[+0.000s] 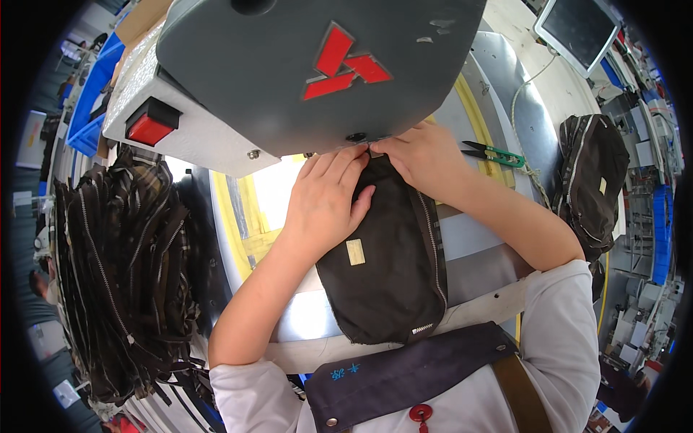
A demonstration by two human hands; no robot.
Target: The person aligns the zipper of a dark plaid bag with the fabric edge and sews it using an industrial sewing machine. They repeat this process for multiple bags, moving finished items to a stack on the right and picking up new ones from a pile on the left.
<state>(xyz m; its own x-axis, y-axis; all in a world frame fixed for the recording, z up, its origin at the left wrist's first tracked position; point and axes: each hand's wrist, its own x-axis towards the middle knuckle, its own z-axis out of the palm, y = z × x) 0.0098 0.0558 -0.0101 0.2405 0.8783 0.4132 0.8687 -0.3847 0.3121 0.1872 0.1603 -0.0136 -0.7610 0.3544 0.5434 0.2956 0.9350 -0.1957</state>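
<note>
A black fabric pouch (382, 289) lies lengthwise before me, with a metal zipper down its right side and a small cream label on its front. Its far end goes up to the underside of a grey sewing machine head (267, 86). My left hand (325, 196) rests on the pouch's left edge, fingers stretched out and thumb apart. At the far end my right hand (422, 160) has its thumb and index finger closed on the pouch's tip. The machine head hides the needle and part of the right fingers.
Green-handled thread snips (498, 154) lie right of my right hand. A tall pile of zippered dark pouches (123, 281) stands at left, and another black pouch (592, 180) at far right. A red switch (152, 123) sits on the machine's white side. A screen (577, 32) stands back right.
</note>
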